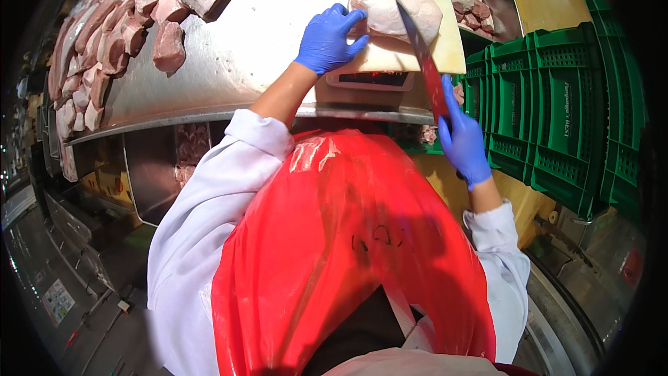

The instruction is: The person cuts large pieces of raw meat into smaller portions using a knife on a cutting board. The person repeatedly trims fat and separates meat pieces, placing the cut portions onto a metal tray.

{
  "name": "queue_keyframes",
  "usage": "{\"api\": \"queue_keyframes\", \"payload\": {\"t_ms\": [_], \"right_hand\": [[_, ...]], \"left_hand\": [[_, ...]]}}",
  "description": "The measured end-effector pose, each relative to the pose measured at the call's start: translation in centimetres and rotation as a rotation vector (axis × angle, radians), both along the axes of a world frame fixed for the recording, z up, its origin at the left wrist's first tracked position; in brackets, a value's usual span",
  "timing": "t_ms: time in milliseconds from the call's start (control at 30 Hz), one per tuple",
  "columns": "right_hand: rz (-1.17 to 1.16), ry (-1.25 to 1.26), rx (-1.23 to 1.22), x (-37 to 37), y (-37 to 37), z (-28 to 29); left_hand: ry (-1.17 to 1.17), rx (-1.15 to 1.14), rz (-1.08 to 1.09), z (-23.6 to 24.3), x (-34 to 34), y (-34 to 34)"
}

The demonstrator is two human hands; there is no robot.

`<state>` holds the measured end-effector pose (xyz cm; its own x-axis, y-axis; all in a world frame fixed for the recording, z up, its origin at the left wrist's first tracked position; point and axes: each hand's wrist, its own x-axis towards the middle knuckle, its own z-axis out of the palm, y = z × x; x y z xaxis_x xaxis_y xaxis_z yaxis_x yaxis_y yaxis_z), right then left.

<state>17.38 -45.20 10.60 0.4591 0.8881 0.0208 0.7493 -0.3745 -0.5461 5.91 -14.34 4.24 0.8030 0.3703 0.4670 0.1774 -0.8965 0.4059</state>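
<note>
Pale lettering [566,110] marks a crate [548,101] right of the right hand [462,143]. That hand grasps the knife [425,59], blade pointing forward-left over the meat [379,14]. The left hand [330,40] curls against the meat's left end, the long axis running rightward; the board [278,7] has its near edge between both hands.

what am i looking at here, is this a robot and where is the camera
No robot here: these are a person's own two hands in blue gloves. The one picture comes from a wide fisheye camera on their head, looking down, so edges bend. Below the hands is the person's red apron. The left hand touches a large pale piece of meat on a white cutting board; the right hand holds a long knife. More cut meat lies on the steel surface at left.
</note>
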Motion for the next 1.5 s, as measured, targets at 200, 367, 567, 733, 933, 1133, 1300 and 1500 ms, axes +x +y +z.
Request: {"api": "queue_keyframes", "payload": {"t_ms": [200, 367, 567, 733, 933, 1133, 1300, 1500], "right_hand": [[-0.058, -0.136, 0.159, 0.0, 11.6, -2.5], [0.102, -0.368, -0.045, -0.8, 15.3, -2.5], [0.252, -0.443, -0.418, -2.0, 7.1, 1.8], [0.225, -0.349, -0.529, -1.5, -0.8, 2.5], [-0.025, -0.107, 0.025, -3.2, 3.4, 1.4], [-0.289, -0.255, 0.078, -4.0, 18.2, -2.3], [-0.339, -0.238, -0.220, -7.1, 19.0, -2.4], [-0.344, -0.060, -0.369, -14.0, 12.3, -0.9]], "left_hand": [[-0.088, -0.140, 0.015, -1.7, -0.7, 1.1], [-0.089, -0.132, 0.041, -2.0, -0.7, 0.9], [-0.081, -0.121, 0.089, -1.9, -0.9, 0.4], [0.062, -0.147, 0.193, -2.4, -1.9, 2.3], [-0.024, -0.030, -0.148, -0.2, -1.9, 3.5], [0.011, -0.101, -0.305, -0.9, -3.4, 5.6], [-0.172, -0.327, -0.285, -1.1, -4.0, 9.1], [-0.307, -0.487, -0.162, -1.4, -1.5, 13.0]]}}
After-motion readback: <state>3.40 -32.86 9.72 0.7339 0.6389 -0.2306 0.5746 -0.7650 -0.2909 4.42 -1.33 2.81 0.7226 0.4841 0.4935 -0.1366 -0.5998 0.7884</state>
